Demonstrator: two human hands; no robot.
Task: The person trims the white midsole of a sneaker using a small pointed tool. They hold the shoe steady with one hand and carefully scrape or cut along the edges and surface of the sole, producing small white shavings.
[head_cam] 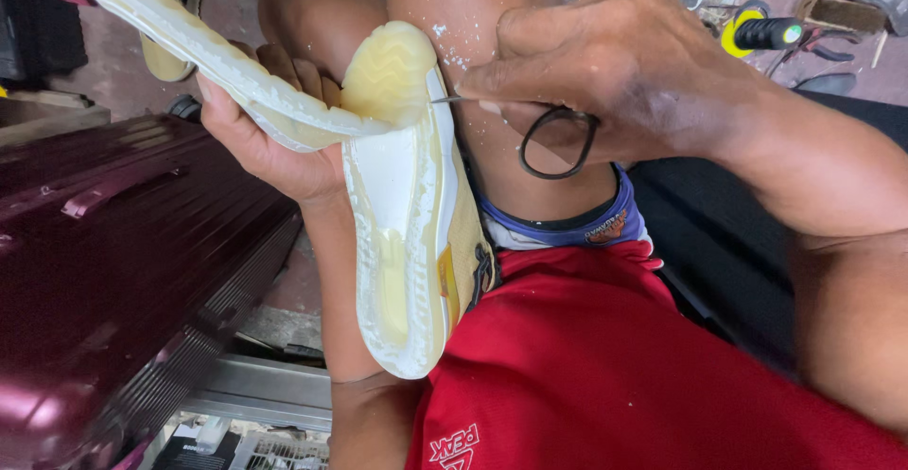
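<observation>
The left hand is gripping the peeled-back outsole while the right hand is pinching a needle against the sneaker, risking a slip into the knee.

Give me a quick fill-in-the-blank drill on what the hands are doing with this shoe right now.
1. The left hand pulls the peeled pale rubber outsole away from the ____ shoe.
2. The right hand holds a thin metal ____ against the shoe's sole.
3. The dark red ridged hard-shell ____ stands on the person's left.

Missing words: yellow; blade; suitcase
</observation>
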